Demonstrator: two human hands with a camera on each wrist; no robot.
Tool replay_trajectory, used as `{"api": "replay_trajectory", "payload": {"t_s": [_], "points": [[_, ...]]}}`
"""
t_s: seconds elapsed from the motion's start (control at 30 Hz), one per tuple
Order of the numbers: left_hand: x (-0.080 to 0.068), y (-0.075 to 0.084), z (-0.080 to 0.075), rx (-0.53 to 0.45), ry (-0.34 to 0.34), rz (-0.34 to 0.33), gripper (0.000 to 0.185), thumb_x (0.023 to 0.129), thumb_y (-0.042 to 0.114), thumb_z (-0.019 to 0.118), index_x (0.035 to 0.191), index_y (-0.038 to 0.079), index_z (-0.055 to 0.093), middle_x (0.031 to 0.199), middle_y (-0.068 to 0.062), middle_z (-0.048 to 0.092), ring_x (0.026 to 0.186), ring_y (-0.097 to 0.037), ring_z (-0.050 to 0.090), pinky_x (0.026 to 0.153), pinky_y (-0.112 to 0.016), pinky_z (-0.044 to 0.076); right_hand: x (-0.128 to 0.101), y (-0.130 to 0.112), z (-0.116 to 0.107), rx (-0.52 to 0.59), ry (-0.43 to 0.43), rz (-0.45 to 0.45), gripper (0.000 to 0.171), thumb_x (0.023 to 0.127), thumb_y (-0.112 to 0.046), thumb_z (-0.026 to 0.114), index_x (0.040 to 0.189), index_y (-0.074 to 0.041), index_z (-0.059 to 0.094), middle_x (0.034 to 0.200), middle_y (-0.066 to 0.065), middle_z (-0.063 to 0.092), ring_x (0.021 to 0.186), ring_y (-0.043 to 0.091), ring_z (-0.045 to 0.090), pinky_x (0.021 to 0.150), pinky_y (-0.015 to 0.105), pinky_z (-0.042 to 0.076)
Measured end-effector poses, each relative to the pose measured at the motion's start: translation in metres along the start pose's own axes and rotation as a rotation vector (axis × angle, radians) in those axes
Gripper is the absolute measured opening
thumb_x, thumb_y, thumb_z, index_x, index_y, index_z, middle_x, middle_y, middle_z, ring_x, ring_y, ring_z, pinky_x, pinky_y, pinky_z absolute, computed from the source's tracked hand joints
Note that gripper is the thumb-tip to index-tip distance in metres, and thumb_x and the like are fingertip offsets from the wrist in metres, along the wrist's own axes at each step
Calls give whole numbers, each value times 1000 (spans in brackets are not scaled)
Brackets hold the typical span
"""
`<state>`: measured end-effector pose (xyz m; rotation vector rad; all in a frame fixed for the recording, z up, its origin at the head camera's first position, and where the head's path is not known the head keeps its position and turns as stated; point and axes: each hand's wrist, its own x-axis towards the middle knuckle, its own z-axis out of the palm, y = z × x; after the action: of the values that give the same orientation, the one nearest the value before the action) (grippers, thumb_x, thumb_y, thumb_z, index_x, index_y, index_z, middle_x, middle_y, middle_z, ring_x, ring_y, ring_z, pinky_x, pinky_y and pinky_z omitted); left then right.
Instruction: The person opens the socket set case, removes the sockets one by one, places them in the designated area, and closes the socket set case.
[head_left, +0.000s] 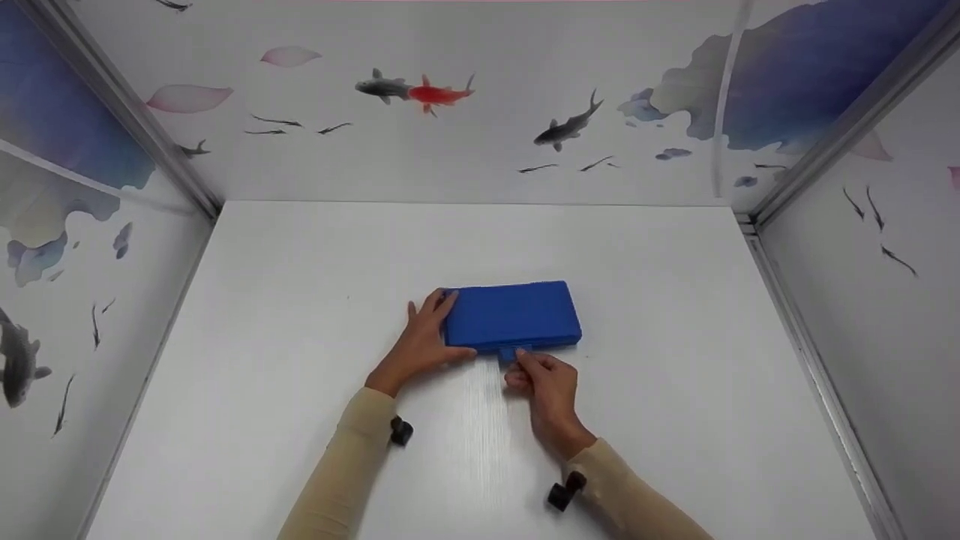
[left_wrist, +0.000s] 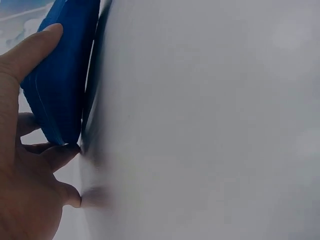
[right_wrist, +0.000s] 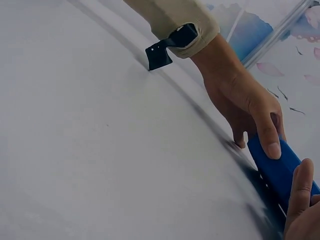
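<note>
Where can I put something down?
The white table is bare between the blue case and back wall, and along the left wall and right wall. The left fingers crowd the case's left end; the right fingers, its near edge.

A white tabletop (head_left: 247, 300) fills the head view's middle and bottom, with glare (head_left: 480, 442) at lower centre. White panels (head_left: 480, 165) showing fish (head_left: 566, 129) and blue washes (head_left: 825, 75) line the top and sides, metal strips (head_left: 855, 127) crossing both upper corners.
</note>
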<state>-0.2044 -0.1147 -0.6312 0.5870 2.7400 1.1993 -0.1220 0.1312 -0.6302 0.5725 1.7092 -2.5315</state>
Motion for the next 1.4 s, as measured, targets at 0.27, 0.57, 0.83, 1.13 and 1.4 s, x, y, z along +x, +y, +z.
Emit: {"api": "replay_trajectory", "payload": {"t_s": [0.27,0.57,0.83,1.13,1.4], "points": [[-3,-1,1,25,-25,36,113,89,49,91,175,7,29,181,-24,19,165,-49,23,131,-73,-4,-7,-2,-5,-10,-50,22,30,106,-6,73,112,23,70,86,19,75,66,18,75,63,28,65],[-9,-2,-1,3,-64,-31,120,91,56,87,179,21,14,186,-5,7,170,-39,8,135,-63,-6,-10,-10,-6,-77,-68,-17,34,105,-9,76,109,24,70,83,19,75,61,18,74,59,28,64],[-14,2,-2,-88,-59,-149,127,87,58,90,178,41,2,184,9,9,167,-49,-13,131,-74,13,-12,-27,-2,-186,-94,-101,39,107,-16,75,108,23,72,83,20,77,60,17,74,58,30,65],[-15,2,-1,-96,-63,-151,127,89,61,87,178,36,1,184,1,15,167,-49,-14,132,-72,11,-11,-33,-2,-178,-123,-119,42,107,-18,75,108,24,70,85,23,75,59,19,72,57,30,64],[-14,3,-5,-153,-60,-142,114,96,72,73,179,32,5,184,-1,13,168,-46,-12,133,-70,2,-10,-37,-3,-199,-149,-129,42,108,-19,74,109,22,70,87,28,72,60,21,72,56,30,63]]}}
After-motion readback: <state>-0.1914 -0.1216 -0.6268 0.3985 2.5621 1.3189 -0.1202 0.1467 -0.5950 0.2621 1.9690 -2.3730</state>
